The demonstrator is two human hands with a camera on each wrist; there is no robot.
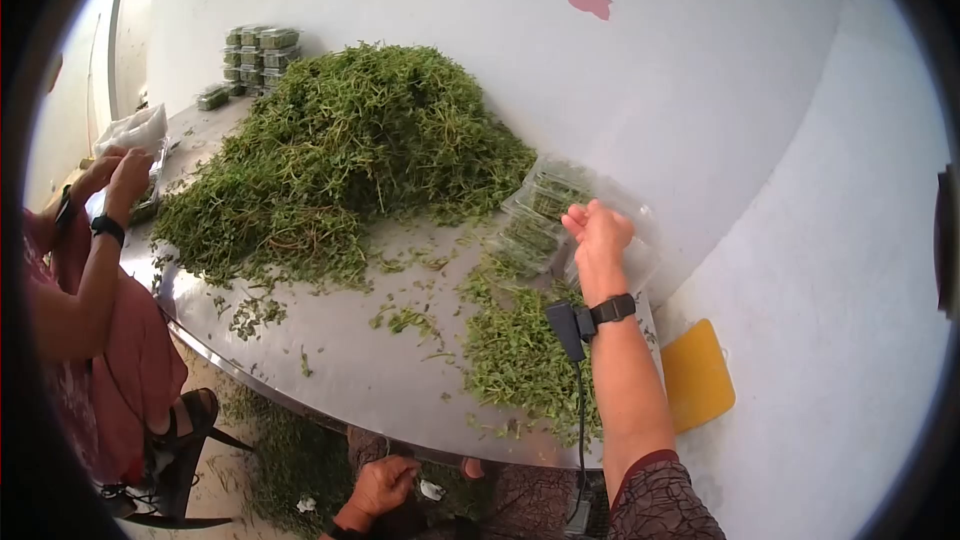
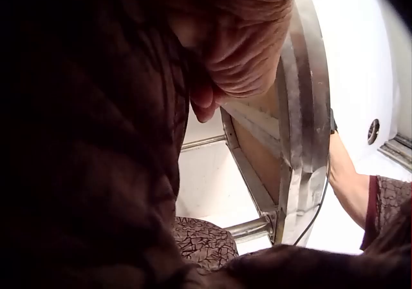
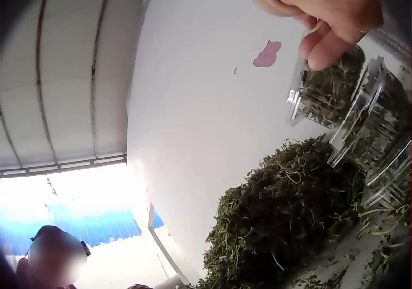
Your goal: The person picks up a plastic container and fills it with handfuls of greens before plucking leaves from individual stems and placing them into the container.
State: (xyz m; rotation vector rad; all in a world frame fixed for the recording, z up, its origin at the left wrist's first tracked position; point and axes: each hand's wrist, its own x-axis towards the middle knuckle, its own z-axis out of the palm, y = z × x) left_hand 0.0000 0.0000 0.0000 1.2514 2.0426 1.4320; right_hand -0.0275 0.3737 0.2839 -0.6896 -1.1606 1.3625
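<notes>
My right hand is raised over clear plastic boxes at the right end of the table, fingers bent. In the right wrist view its fingertips overlap the upper part of a box of green leaves; I cannot tell whether they grip it. More filled boxes stand beside it, with clear empty plastic to their right. A small pile of picked leafy sprigs lies below my wrist. Down by my lap, under the table edge, my left hand rests loosely curled, holding nothing visible.
A large heap of leafy stems covers the back of the metal table. Stacked filled boxes stand at the far left. Another person sits there, hands raised. A yellow board leans against the right wall. A cable hangs from my wrist.
</notes>
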